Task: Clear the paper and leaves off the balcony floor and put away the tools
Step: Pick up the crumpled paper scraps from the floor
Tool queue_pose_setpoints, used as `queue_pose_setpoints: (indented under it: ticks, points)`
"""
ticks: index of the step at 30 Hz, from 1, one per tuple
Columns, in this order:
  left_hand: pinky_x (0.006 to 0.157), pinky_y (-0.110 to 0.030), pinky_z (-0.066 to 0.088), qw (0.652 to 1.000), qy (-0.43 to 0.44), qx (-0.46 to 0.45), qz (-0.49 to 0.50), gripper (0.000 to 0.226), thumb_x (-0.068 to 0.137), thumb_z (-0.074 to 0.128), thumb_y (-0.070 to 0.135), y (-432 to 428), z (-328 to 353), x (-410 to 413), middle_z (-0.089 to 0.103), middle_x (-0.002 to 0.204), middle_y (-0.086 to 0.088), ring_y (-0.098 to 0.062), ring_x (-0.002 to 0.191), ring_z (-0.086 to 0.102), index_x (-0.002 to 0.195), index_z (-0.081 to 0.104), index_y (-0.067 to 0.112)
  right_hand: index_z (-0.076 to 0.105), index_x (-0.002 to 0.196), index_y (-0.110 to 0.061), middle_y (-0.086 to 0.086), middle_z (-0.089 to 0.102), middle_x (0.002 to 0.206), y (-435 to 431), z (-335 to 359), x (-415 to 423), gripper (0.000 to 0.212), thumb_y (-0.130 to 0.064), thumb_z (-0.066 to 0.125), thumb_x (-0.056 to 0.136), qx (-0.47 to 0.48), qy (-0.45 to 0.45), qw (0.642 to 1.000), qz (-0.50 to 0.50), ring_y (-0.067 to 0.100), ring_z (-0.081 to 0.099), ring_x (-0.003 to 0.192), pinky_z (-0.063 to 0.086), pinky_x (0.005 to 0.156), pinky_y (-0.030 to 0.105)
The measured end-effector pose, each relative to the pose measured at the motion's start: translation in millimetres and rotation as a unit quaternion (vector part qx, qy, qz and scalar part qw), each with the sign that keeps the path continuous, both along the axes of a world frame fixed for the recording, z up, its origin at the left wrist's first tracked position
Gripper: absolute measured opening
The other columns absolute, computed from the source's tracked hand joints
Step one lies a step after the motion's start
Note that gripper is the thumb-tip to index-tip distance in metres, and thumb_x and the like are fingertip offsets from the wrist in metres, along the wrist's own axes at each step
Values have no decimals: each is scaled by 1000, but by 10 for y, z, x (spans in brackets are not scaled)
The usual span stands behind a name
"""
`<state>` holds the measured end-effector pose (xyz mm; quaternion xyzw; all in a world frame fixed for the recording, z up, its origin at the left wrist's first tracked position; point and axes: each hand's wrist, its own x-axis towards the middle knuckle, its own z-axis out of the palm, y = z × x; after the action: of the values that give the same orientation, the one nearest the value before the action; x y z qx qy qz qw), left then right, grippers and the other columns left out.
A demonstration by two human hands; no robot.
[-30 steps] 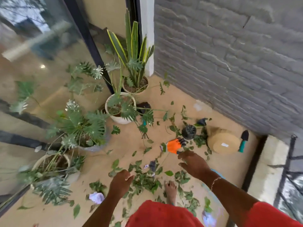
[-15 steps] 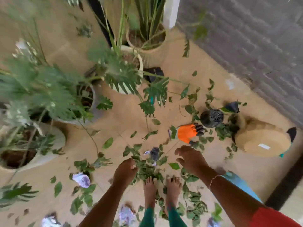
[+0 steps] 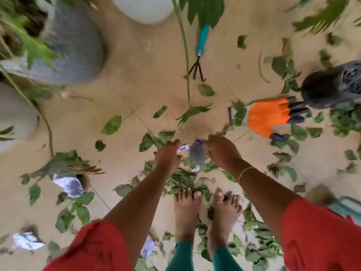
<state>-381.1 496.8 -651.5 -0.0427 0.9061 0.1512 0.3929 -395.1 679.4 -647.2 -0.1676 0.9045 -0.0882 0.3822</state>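
Grey planter [image 3: 78, 45], white pot [image 3: 144, 8], small black pot [image 3: 328, 90] at right

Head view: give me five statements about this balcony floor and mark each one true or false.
1. The orange glove lies on the floor, to the right of both hands. True.
2. The right hand holds the teal-handled hand rake. False: the rake lies on the floor beyond the hands, untouched.
3. The left hand and the right hand are down at a crumpled grey paper. True.
4. The person wears shoes. False: the feet are bare and stand among leaves.
5. The black pot stands upright. False: it lies on its side by the glove's fingertips.
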Motion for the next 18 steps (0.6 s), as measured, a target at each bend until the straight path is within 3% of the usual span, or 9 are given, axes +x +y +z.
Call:
queue_pose_setpoints:
  ticks: [6,9,12,15,18]
  points:
    - [81,-39,48,999,24,-43,-17,40,91,58,23,205,-370,-13,54,123,-11,-31,108,59,129,47,16,64,109,-13,14,59,106,-159,-360,1,34,-23,70,76,-1,93,993,65,36,58,99,46,80,41]
    - [79,-37,50,999,33,-40,1,22,93,55,19,208,-415,9,58,116,-11,-29,101,61,114,58,13,71,79,-17,9,63,83,-178,-455,17,27,-18,83,55,20,118,987,108,32,63,73,50,61,35]
    - [74,-33,49,995,72,-2,75,14,90,59,16,141,-385,20,60,110,-9,-26,93,63,101,67,11,65,58,-12,11,56,64,-96,-497,-9,26,-5,85,44,-46,126,988,79,33,58,55,49,51,35]
    - [69,-25,44,977,125,42,166,9,85,64,10,54,-331,42,61,105,-12,-24,87,62,92,66,5,62,62,-11,11,55,66,-29,-495,-9,29,-11,87,47,-65,118,988,72,33,58,61,48,52,35]
    - [64,-27,46,967,128,77,207,1,85,61,2,6,-325,165,66,92,-16,-24,79,63,85,62,1,69,88,-13,13,62,84,-64,-501,26,47,-28,89,48,-33,112,988,103,34,62,76,50,65,40]
